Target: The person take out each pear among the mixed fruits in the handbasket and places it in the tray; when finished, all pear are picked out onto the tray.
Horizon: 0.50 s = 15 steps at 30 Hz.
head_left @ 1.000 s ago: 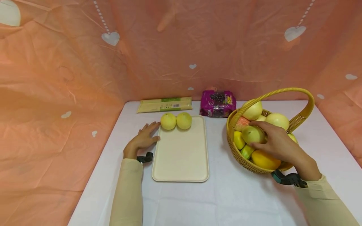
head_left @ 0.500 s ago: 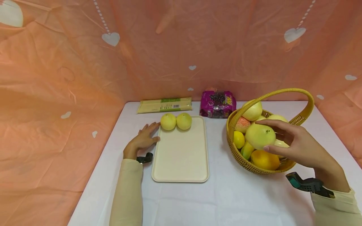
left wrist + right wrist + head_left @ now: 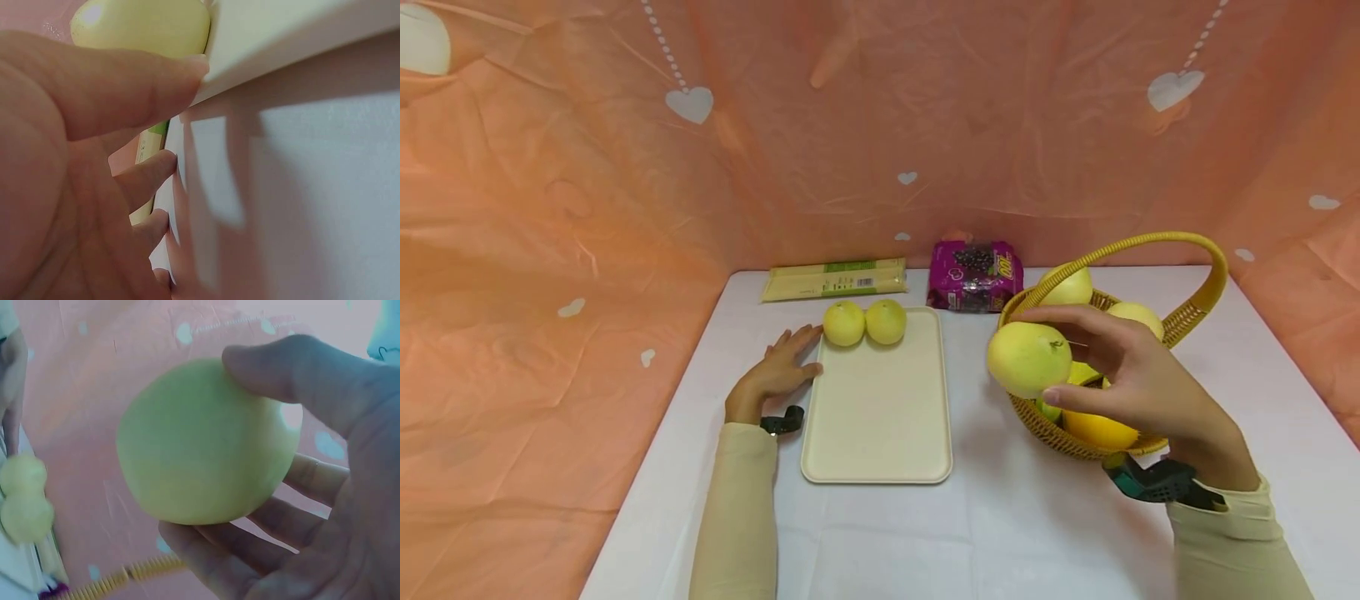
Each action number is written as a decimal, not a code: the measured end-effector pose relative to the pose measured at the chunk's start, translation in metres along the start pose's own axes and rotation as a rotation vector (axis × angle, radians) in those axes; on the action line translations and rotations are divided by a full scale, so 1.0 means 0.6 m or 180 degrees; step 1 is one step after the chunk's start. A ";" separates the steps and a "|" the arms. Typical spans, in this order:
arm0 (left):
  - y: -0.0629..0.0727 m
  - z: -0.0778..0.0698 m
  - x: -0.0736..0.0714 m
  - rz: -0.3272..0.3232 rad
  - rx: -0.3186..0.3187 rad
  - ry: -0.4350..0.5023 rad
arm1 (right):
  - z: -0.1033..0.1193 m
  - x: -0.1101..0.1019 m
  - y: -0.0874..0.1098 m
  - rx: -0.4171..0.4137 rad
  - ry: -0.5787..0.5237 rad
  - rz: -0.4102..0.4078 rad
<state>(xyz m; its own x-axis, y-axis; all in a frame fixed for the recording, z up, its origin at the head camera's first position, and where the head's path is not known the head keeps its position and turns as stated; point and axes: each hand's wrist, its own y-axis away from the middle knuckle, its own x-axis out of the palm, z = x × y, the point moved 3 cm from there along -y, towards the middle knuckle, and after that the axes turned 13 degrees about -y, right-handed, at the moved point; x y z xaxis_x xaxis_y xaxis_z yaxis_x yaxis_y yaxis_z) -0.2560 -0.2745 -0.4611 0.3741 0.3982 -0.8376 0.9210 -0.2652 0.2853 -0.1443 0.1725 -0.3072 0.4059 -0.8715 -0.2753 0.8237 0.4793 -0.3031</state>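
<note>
My right hand [image 3: 1138,383] pinches a round yellow-green fruit [image 3: 1026,360] with a short stem, holding it above the left rim of a wicker basket [image 3: 1204,293]. In the right wrist view, the thumb lies on one side of this fruit [image 3: 206,444] and the fingertips on the other. My left hand [image 3: 778,371] rests with its fingers spread at the left edge of a cream tray [image 3: 880,417]. Its thumb [image 3: 144,87] lies at the tray's rim. Two similar round fruits [image 3: 844,323] sit side by side at the tray's far left corner.
In the basket lie several fruits, among them an orange-yellow fruit [image 3: 1099,429] and a pale one [image 3: 1138,317]. Behind the tray are a flat beige packet [image 3: 835,279] and a purple pack [image 3: 976,277]. The basket's tall handle [image 3: 1165,237] arches up at the back right.
My right hand has lifted the round fruit out of the basket and carried it left, to over the basket's left rim. The left hand has stayed at the tray's edge.
</note>
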 end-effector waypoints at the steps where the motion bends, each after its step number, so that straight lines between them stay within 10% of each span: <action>1: 0.000 0.000 0.001 -0.0002 0.0003 -0.0002 | -0.001 0.007 -0.006 -0.0036 0.0006 0.0031; 15: 0.000 -0.001 0.000 -0.0107 0.0192 -0.0079 | -0.034 0.108 -0.104 -0.0200 -0.0469 0.0366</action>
<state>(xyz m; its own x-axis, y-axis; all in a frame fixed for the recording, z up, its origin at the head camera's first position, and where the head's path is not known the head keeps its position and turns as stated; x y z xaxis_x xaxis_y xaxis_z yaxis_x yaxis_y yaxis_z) -0.2559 -0.2740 -0.4605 0.3397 0.3862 -0.8576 0.9245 -0.3048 0.2289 -0.1774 0.0886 -0.3247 0.5532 -0.8142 -0.1760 0.7441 0.5780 -0.3349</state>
